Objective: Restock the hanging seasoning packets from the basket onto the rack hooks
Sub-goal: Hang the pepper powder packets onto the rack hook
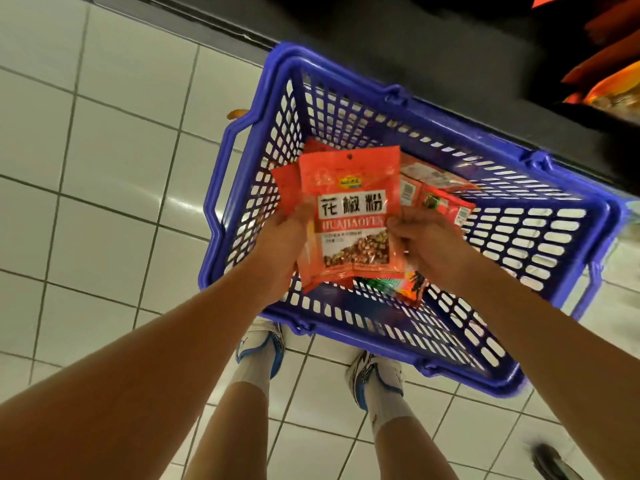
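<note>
1. Several seasoning packets (349, 209) are fanned above the blue basket (540, 237) on the floor; the stack could slide apart and spill
2. Left hand (287, 244) grips the fan's lower left edge, right hand (422, 244) pinches its right edge; loosening either risks a drop
3. Small hang hole (350, 156) may tear if forced onto a hook

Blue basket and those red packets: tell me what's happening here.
A person stands over a blue basket on the tiled floor and holds a small stack of red seasoning packets above it. The left hand grips the stack's left edge and the right hand pinches its right edge. More packets lie in the basket. Hanging packets on the rack show at the top right; none of the held ones is on a hook yet.
</note>
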A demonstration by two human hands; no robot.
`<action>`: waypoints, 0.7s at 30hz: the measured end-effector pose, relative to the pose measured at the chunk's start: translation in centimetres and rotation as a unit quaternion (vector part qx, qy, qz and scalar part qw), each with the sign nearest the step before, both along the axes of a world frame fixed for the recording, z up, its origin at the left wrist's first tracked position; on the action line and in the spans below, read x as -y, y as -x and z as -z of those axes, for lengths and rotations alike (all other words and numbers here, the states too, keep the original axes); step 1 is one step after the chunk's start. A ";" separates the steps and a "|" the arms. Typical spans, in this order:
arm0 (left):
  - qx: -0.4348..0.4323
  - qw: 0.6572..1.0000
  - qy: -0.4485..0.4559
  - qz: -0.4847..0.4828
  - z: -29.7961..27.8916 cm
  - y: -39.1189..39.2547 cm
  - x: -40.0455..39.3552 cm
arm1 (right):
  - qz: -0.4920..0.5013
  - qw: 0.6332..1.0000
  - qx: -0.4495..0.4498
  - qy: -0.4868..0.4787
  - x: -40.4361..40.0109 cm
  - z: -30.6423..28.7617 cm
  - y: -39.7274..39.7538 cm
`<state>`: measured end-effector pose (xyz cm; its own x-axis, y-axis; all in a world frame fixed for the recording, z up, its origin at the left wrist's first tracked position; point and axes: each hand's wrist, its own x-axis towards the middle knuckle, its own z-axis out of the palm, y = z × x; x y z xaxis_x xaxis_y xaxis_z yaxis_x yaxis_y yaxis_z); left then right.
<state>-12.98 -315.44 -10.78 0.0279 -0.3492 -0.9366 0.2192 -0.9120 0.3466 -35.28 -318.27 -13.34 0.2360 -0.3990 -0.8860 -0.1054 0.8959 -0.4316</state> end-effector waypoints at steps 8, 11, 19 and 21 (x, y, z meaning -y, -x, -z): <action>0.082 0.993 0.038 0.078 1.3 -1.5 -1.5 | -0.300 0.749 -0.479 0.345 2.4 3.1 -1.1; 0.089 0.994 0.029 0.057 1.5 -2.2 -1.7 | -0.399 0.698 -0.519 0.290 4.1 4.9 -1.3; 0.103 0.993 0.024 0.049 -0.2 -2.4 -1.1 | -0.382 0.753 -0.451 0.289 4.1 3.5 -0.1; 0.101 0.994 0.030 0.037 -1.9 -1.9 -0.7 | -0.332 0.786 -0.408 0.325 3.6 0.6 -0.5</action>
